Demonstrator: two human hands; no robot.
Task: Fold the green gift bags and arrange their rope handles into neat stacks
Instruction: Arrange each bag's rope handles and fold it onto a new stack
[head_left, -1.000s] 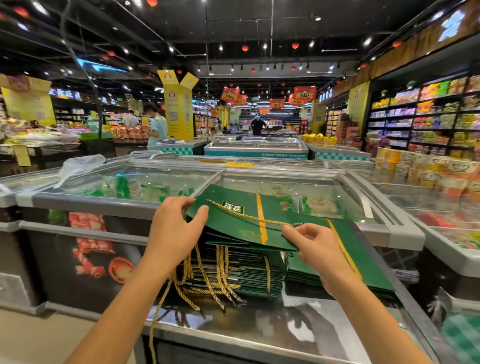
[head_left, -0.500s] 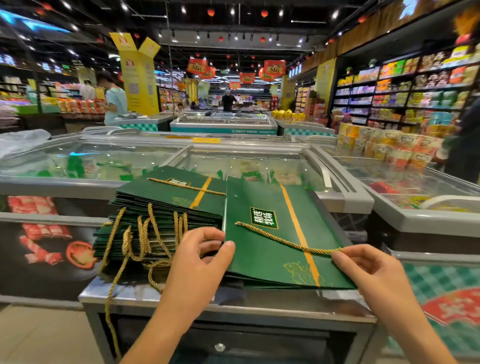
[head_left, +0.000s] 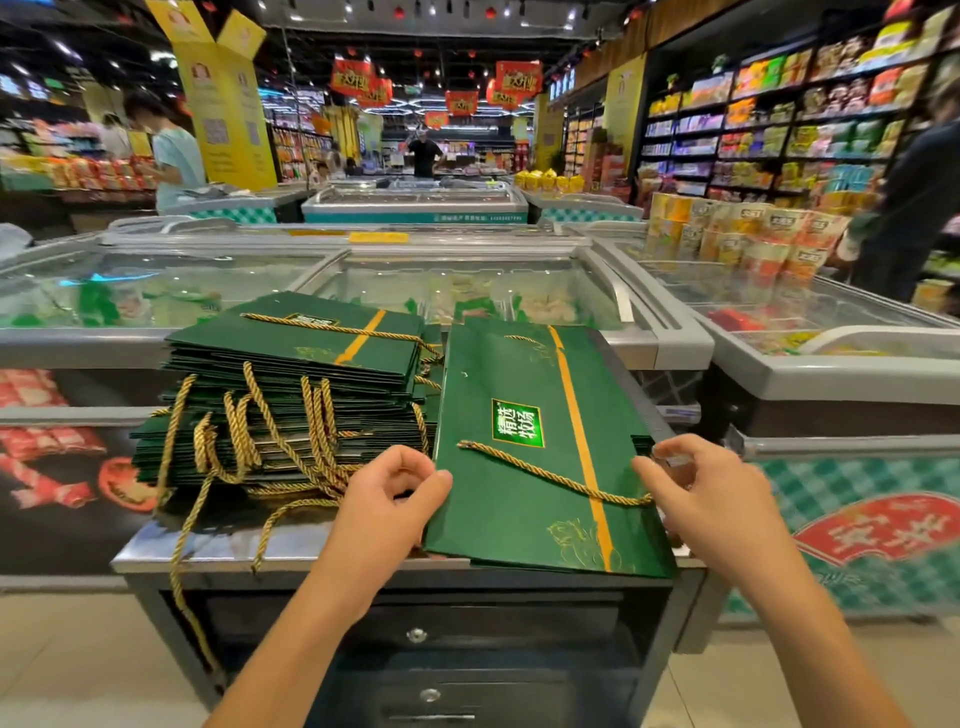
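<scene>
On the steel counter (head_left: 291, 545), just right of the tall stack (head_left: 291, 353): pinches near-left edge of the flat gift bag (head_left: 519, 519) with left hand (head_left: 384, 499), likely squaring it, with right hand (head_left: 711, 493) curled at the end of the rope handle (head_left: 545, 475), grasp not discernible.

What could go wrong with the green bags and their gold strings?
The top bag pokes past the table's front edge, with the left hand holding only its side, so it might slide off. Gold ropes from the left stack dangle over the edge; a snag could drag bags down. That stack looks fanned and uneven, so it may slip.
</scene>
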